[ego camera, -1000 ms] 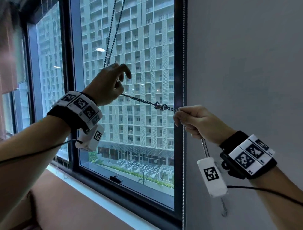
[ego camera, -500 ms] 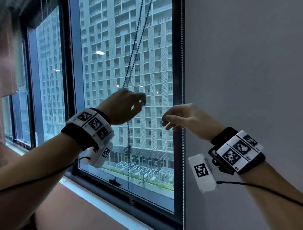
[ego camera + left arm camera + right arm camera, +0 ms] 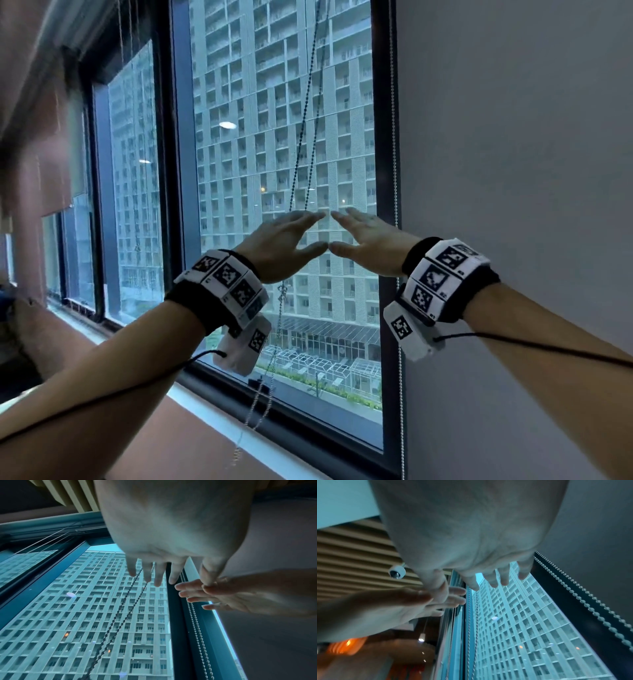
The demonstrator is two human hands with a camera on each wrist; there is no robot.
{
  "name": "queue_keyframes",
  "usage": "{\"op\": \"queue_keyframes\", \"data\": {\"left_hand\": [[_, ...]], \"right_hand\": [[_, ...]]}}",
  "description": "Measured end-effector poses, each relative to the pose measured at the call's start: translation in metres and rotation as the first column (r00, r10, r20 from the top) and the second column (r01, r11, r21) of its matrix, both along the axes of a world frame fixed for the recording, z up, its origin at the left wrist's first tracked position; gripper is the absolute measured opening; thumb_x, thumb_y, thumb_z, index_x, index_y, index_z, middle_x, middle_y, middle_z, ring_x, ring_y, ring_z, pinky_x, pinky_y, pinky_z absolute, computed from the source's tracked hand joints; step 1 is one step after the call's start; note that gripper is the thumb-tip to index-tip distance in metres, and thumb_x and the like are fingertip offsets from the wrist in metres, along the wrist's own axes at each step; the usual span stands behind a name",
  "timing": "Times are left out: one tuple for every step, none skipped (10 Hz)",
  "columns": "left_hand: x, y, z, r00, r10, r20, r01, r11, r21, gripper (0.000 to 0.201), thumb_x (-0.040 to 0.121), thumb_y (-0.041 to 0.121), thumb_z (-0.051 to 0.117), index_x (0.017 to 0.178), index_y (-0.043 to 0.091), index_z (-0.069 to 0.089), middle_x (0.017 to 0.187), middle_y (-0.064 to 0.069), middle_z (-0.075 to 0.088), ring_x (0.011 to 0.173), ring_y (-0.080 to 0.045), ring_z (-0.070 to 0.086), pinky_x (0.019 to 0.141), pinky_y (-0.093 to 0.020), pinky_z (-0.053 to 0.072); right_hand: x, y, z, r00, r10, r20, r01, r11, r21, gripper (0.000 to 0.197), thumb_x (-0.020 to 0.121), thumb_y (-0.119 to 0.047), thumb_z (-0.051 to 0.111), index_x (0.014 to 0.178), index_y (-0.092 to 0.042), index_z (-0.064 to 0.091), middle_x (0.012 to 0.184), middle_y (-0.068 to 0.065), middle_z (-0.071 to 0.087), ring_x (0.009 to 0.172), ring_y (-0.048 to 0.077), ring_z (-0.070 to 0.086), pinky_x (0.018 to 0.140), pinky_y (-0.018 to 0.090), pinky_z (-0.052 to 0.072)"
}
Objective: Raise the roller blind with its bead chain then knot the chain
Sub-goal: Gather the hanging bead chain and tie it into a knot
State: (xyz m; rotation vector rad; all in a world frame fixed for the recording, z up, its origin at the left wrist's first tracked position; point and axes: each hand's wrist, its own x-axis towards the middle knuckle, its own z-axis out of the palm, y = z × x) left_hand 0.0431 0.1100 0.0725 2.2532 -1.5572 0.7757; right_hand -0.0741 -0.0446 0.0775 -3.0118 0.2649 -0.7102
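The dark bead chain (image 3: 306, 144) hangs free down the window pane and passes behind my left hand (image 3: 291, 236). Its knot (image 3: 283, 294) sits just below that hand, and the loop's lower end (image 3: 259, 406) dangles near the sill. Both hands are held up flat in front of the glass, fingers straight. My right hand (image 3: 363, 236) mirrors the left, with fingertips and thumb tips nearly meeting. Neither hand holds anything. The left wrist view shows straight fingers (image 3: 158, 574) in front of the chain (image 3: 120, 615). No blind covers this pane.
A white bead chain (image 3: 394, 137) hangs along the dark right window frame (image 3: 383, 171), beside the grey wall (image 3: 513, 171). A pale sill (image 3: 212, 414) runs below the glass. A lowered pinkish blind (image 3: 44, 144) covers the far-left window.
One second ago both hands pulled the knotted chain taut between them. They have let go; the chain has swung back to hang straight, and both hands have opened flat and come together.
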Motion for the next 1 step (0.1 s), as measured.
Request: {"op": "queue_keyframes", "data": {"left_hand": [[0.0036,0.0041,-0.0010,0.980,0.119,-0.159,-0.088,0.979,0.186,0.086,0.086,0.069,0.032,0.154,0.026,0.003,0.164,-0.003,0.004,0.150,-0.022,0.009,0.120,-0.049,0.011]], "right_hand": [[0.0067,0.0021,-0.0011,0.993,-0.088,-0.073,0.082,0.993,-0.081,0.080,0.091,-0.066,0.032,0.153,-0.031,-0.004,0.164,0.006,-0.010,0.151,0.029,-0.006,0.120,0.046,0.002]]}}
